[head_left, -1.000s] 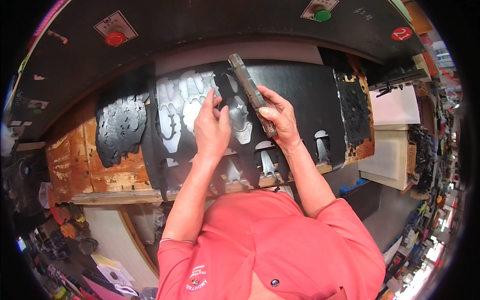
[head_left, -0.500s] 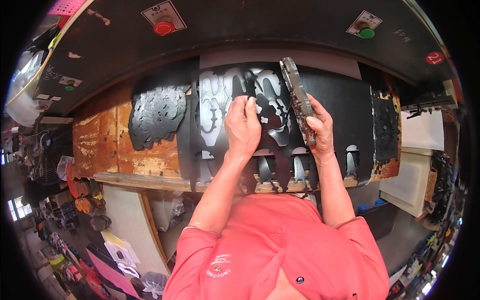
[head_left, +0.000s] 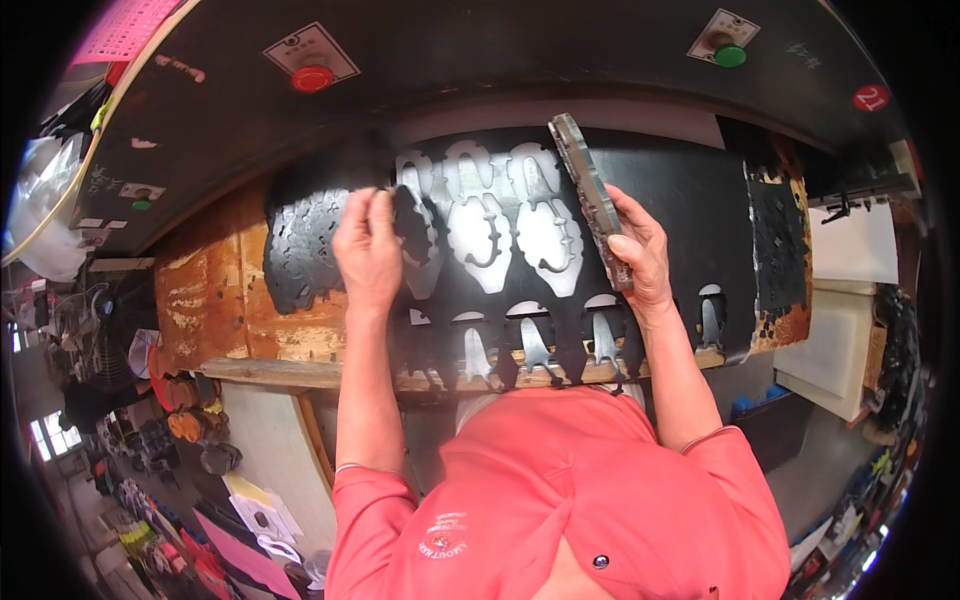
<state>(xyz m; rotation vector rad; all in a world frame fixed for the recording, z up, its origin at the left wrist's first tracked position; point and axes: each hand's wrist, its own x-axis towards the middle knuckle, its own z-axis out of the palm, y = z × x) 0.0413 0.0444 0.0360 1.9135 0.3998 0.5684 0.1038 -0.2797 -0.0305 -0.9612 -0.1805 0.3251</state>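
Observation:
My left hand (head_left: 368, 250) is closed, fingertips pinched together, on a black cut-out piece (head_left: 411, 226) that is smeared by motion and partly hidden behind the hand. It hovers over the left end of a black sheet (head_left: 680, 220) with several shaped holes, the pale surface below showing through. Upright in my right hand (head_left: 640, 250) is a metal cutting die (head_left: 588, 190), thumb on the near side and fingers around the far side. Just left of my left hand lies a pile of black cut-out pieces (head_left: 302, 245).
A worn wooden board (head_left: 210, 290) lies under the sheet, with a wooden rail (head_left: 290, 372) along its near edge. Beyond is a dark machine beam (head_left: 520, 60) with a red button (head_left: 312, 78) and a green button (head_left: 730, 56). Perforated black scrap (head_left: 775, 245) lies at the right.
My left hand has moved left from the middle of the sheet toward the pile, carrying the black piece and uncovering pale holes. My right hand still holds the cutting die in nearly the same place.

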